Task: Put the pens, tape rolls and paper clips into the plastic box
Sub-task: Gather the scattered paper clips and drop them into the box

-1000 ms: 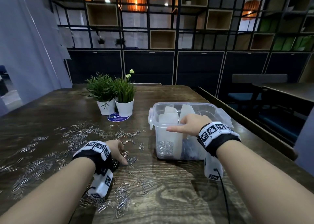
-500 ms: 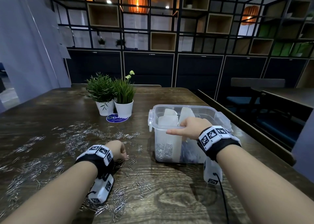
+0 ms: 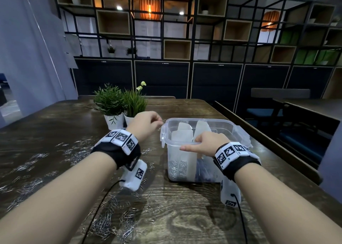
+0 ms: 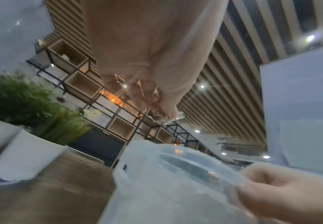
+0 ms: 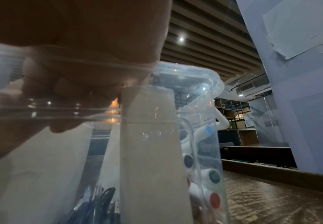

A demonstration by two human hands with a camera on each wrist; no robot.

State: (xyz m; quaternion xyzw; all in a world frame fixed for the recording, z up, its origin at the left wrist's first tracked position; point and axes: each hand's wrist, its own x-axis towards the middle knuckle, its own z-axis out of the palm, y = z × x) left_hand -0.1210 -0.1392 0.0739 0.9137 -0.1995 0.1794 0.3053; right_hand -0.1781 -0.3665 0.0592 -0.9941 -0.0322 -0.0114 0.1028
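Left hand (image 3: 146, 122) pinches a small bunch of paper clips (image 4: 168, 118) just beside the plastic box (image 3: 201, 122) rim at 9 o'clock. Right hand (image 3: 207, 144) grips the near rim. Pens (image 5: 99, 201) (and some clips) already inside; many loose clips (image 3: 111, 223) remain on the tabletop (image 3: 185, 216).

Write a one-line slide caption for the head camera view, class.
Left hand carries a pinch of paper clips toward the clear plastic box while the right hand grips its near rim.

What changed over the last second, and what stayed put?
The left hand rose off the table, pinching paper clips, and moved toward the plastic box. The right hand still grips the box's near rim; box and potted plants unmoved.
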